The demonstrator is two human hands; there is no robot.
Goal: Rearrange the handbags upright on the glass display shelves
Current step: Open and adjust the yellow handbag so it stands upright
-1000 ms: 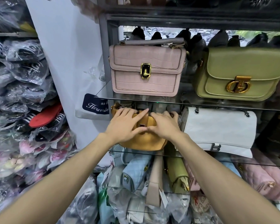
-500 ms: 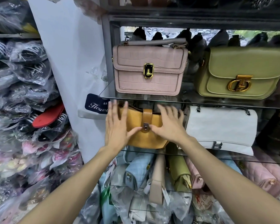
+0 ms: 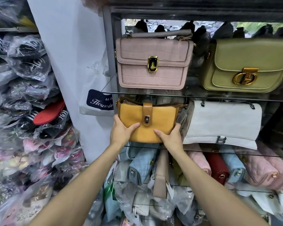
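Both my hands on the mustard handbag [image 3: 145,121], middle glass shelf [image 3: 219,150].

From the left I see bagged shoes [image 3: 28,98] stacked beside the white pillar [image 3: 69,62]. My left hand [image 3: 121,132] grips the mustard handbag's lower left corner, thumb across its front, fingers hidden behind. My right hand [image 3: 171,138] grips the lower right corner the same way. The bag stands upright at the shelf's left end, touching the white handbag [image 3: 222,121]. Above sit a pink handbag [image 3: 153,62] and an olive handbag [image 3: 248,66], both upright.
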